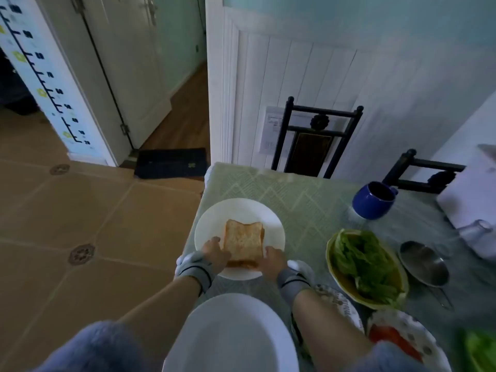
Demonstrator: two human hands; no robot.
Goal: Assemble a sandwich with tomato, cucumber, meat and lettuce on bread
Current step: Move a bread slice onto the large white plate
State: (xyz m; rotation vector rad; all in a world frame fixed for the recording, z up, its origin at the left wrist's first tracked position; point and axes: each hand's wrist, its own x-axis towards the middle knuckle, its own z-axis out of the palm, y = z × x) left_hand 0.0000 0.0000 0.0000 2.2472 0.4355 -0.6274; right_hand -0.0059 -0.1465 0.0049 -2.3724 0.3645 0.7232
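A sandwich topped with a toasted bread slice (243, 241) lies on a white plate (257, 213) near the table's left edge. My left hand (216, 253) grips its near left side and my right hand (274, 257) grips its near right side. A reddish layer shows under the bread at the near edge. Lettuce leaves (365, 261) fill a yellow bowl (346, 284) to the right. Red tomato slices (389, 338) lie on a patterned plate (413, 328) at the lower right.
An empty white plate (230, 334) sits nearest me. A blue mug (373, 200), a steel pan (424, 264) and a white appliance (472, 208) stand at the right. Two dark chairs (314, 140) back the table. The table's left edge drops to a tiled floor.
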